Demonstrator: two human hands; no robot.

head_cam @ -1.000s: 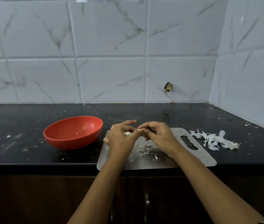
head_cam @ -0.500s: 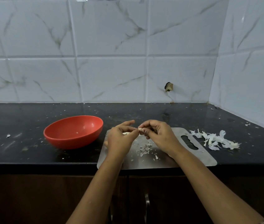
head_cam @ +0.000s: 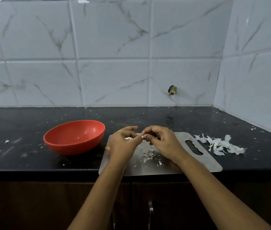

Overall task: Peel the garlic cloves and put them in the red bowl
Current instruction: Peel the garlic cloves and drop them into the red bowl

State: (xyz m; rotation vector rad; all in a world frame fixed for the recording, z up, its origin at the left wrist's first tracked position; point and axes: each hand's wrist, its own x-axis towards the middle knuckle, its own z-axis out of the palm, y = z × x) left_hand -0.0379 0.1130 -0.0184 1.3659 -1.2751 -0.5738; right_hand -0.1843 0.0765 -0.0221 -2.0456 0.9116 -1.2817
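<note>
Pale garlic clove [head_cam: 129, 138], above the flat steel board [head_cam: 197, 163], is pinched in the left hand's [head_cam: 123, 144] grip; the right hand's [head_cam: 163, 143] grip nips its end. Smooth red bowl [head_cam: 75, 146] stands just left; papery peels [head_cam: 219, 145] lie right, open black tabletop [head_cam: 31, 163] behind.

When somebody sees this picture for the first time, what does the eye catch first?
The red bowl stands out on the dark counter, left of centre. In the middle, the left hand and right hand pinch a garlic clove over a steel board; a white heap of peels lies to its right.
</note>
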